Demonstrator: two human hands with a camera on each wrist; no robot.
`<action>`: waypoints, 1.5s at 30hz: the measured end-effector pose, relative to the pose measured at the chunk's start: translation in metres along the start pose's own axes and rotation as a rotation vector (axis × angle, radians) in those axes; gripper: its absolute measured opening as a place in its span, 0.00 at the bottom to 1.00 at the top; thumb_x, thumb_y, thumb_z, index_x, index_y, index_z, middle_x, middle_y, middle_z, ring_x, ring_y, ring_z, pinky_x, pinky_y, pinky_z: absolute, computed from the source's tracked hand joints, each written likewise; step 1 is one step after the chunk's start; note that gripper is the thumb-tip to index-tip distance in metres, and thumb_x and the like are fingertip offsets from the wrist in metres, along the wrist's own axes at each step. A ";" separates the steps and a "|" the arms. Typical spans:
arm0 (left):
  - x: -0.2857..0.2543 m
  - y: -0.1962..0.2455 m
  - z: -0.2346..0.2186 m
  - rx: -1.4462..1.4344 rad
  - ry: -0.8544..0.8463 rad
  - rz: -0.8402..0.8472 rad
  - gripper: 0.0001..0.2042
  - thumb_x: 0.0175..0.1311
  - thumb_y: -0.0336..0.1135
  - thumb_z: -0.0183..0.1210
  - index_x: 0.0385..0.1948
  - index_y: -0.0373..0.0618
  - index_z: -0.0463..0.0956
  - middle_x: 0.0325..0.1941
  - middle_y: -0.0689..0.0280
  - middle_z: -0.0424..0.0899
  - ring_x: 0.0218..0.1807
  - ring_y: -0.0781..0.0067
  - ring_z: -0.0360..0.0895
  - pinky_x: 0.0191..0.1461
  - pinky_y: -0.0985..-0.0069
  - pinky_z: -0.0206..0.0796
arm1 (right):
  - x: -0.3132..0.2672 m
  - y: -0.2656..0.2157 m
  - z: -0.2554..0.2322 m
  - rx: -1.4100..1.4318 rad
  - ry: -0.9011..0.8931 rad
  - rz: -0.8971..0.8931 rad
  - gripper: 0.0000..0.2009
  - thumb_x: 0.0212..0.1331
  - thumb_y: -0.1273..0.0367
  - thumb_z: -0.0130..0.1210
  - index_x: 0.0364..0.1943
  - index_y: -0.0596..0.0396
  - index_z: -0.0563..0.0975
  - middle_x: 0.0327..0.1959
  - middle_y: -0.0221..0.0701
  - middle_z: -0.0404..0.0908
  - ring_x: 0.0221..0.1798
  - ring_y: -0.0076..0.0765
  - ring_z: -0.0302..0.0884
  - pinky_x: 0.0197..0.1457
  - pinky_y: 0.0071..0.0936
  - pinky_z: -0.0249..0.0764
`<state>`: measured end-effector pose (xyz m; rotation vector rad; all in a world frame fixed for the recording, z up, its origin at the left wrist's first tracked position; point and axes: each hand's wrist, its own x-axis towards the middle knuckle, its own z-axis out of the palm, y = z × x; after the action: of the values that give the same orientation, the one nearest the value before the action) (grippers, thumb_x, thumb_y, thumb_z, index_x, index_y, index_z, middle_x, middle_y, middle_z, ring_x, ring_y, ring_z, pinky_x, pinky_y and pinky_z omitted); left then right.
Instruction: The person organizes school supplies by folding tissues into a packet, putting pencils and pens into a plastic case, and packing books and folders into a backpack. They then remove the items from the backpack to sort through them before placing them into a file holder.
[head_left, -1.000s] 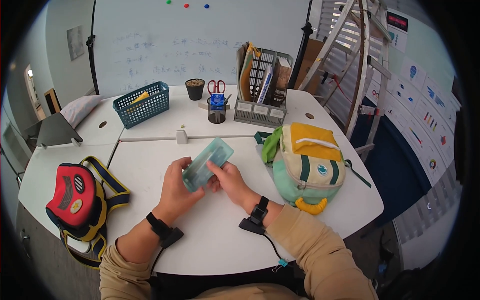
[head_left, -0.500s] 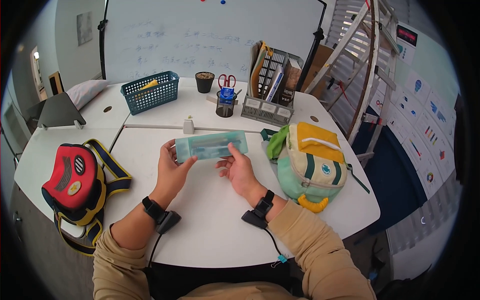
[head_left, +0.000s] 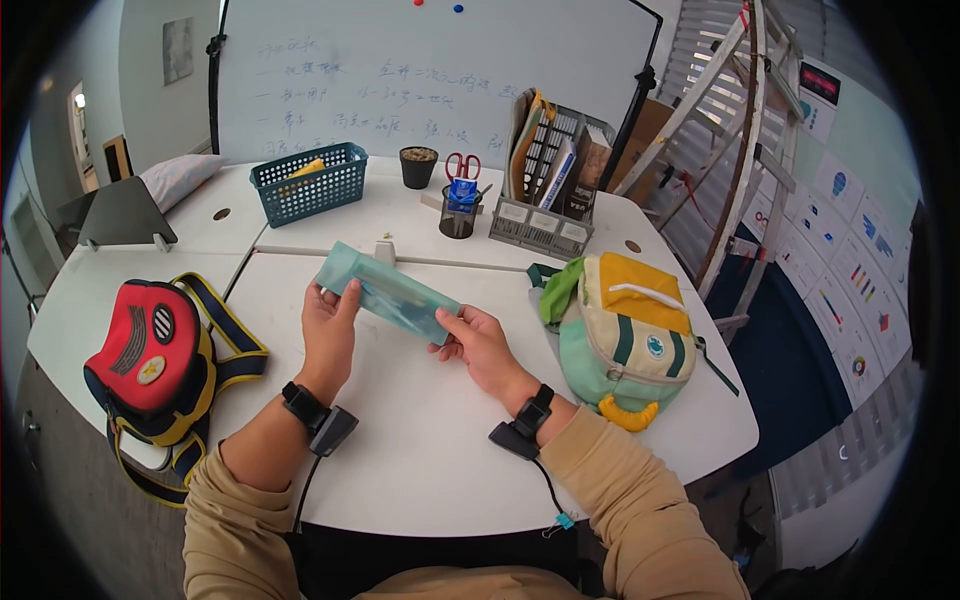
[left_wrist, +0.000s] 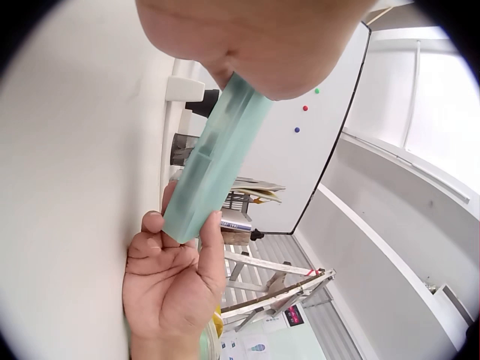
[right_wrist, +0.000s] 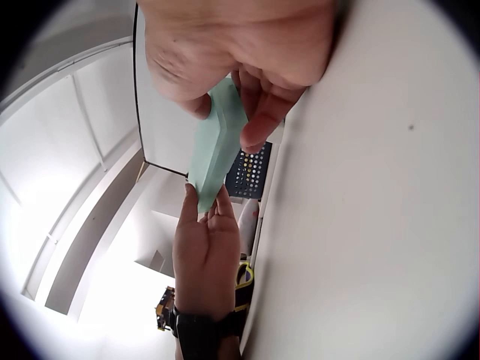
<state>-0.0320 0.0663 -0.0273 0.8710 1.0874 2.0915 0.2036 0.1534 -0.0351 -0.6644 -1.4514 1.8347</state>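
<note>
A translucent teal pencil case point(head_left: 392, 292) is held above the white table, tilted down toward its right end, with dark slender shapes faintly showing inside. My left hand point(head_left: 328, 335) pinches its left end, thumb on the near face. At the other end, my right hand point(head_left: 482, 345) grips the lower corner between thumb and fingers. The left wrist view shows the case point(left_wrist: 214, 161) edge-on, spanning both hands. In the right wrist view, the left hand point(right_wrist: 206, 244) holds the far end of the case.
A red backpack point(head_left: 150, 350) lies left and a green-and-cream backpack point(head_left: 630, 345) right. Behind stand a teal basket point(head_left: 310, 190), a potted plant point(head_left: 418, 168), a pen holder point(head_left: 457, 215) with scissors, and a grey file rack point(head_left: 540, 228). A small white block point(head_left: 385, 252) sits at the table seam.
The pencil case has turned from steeply upright on its right, through level, to sloping down rightward. My left hand has risen, and my right hand has come back onto the right end.
</note>
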 end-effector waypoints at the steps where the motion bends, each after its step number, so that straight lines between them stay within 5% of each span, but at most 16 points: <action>1: 0.000 0.000 -0.001 -0.002 -0.030 -0.021 0.24 0.87 0.33 0.65 0.77 0.37 0.68 0.71 0.62 0.84 0.70 0.74 0.83 0.76 0.71 0.76 | -0.001 -0.002 0.001 -0.014 -0.025 0.006 0.19 0.82 0.57 0.68 0.60 0.58 0.82 0.47 0.31 0.90 0.41 0.27 0.89 0.43 0.25 0.83; 6: -0.007 0.006 0.003 0.092 -0.160 -0.123 0.28 0.84 0.31 0.68 0.78 0.37 0.65 0.71 0.58 0.83 0.73 0.69 0.81 0.79 0.67 0.75 | -0.001 -0.002 -0.003 -0.275 -0.212 0.022 0.17 0.80 0.60 0.70 0.60 0.57 0.84 0.45 0.28 0.92 0.42 0.21 0.87 0.46 0.24 0.82; 13: -0.028 0.005 0.011 0.381 -0.674 -0.152 0.31 0.86 0.33 0.66 0.83 0.38 0.63 0.73 0.59 0.82 0.73 0.70 0.81 0.78 0.64 0.75 | -0.010 -0.006 0.012 -0.399 -0.273 -0.006 0.18 0.80 0.62 0.71 0.64 0.57 0.84 0.43 0.24 0.91 0.39 0.18 0.83 0.44 0.22 0.80; 17: -0.034 0.002 0.013 0.369 -0.607 -0.146 0.34 0.85 0.38 0.66 0.83 0.35 0.61 0.73 0.52 0.83 0.70 0.63 0.84 0.76 0.62 0.77 | -0.006 -0.003 0.012 -0.326 -0.158 0.000 0.21 0.81 0.59 0.71 0.66 0.57 0.82 0.45 0.26 0.91 0.39 0.20 0.85 0.43 0.23 0.80; 20: -0.029 -0.010 0.008 0.443 -0.611 -0.071 0.28 0.88 0.32 0.61 0.83 0.36 0.64 0.74 0.55 0.83 0.74 0.67 0.81 0.77 0.64 0.76 | -0.005 0.000 0.010 -0.218 -0.054 -0.029 0.25 0.81 0.57 0.70 0.70 0.60 0.78 0.46 0.27 0.90 0.39 0.23 0.85 0.43 0.23 0.81; 24: -0.026 -0.020 0.005 0.425 -0.504 -0.120 0.24 0.87 0.29 0.60 0.78 0.32 0.69 0.71 0.50 0.86 0.70 0.62 0.86 0.73 0.64 0.81 | 0.002 0.006 0.006 -0.130 0.059 -0.036 0.26 0.83 0.58 0.67 0.72 0.62 0.74 0.49 0.27 0.89 0.43 0.24 0.85 0.47 0.24 0.81; 29: -0.021 -0.024 0.005 0.313 -0.356 -0.170 0.19 0.86 0.24 0.59 0.73 0.31 0.73 0.67 0.55 0.87 0.64 0.67 0.88 0.68 0.69 0.84 | 0.009 0.008 -0.006 0.045 -0.002 -0.016 0.22 0.85 0.60 0.64 0.70 0.60 0.77 0.53 0.28 0.88 0.49 0.25 0.86 0.55 0.27 0.83; 39: -0.022 -0.023 0.000 0.396 -0.387 -0.214 0.18 0.81 0.20 0.59 0.68 0.31 0.75 0.64 0.56 0.87 0.61 0.68 0.88 0.67 0.70 0.85 | 0.024 0.002 -0.018 0.116 -0.034 0.153 0.17 0.85 0.59 0.64 0.64 0.56 0.83 0.56 0.28 0.89 0.52 0.26 0.86 0.61 0.27 0.85; 45: -0.024 -0.017 0.001 0.392 -0.385 -0.233 0.18 0.79 0.19 0.58 0.67 0.30 0.75 0.62 0.56 0.87 0.60 0.69 0.88 0.66 0.70 0.85 | 0.040 0.003 -0.017 0.066 0.042 0.090 0.17 0.85 0.61 0.65 0.64 0.60 0.84 0.57 0.31 0.89 0.53 0.28 0.87 0.64 0.28 0.85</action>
<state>-0.0130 0.0570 -0.0477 1.2079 1.3283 1.4641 0.1904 0.1943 -0.0410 -0.7420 -1.3477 1.9164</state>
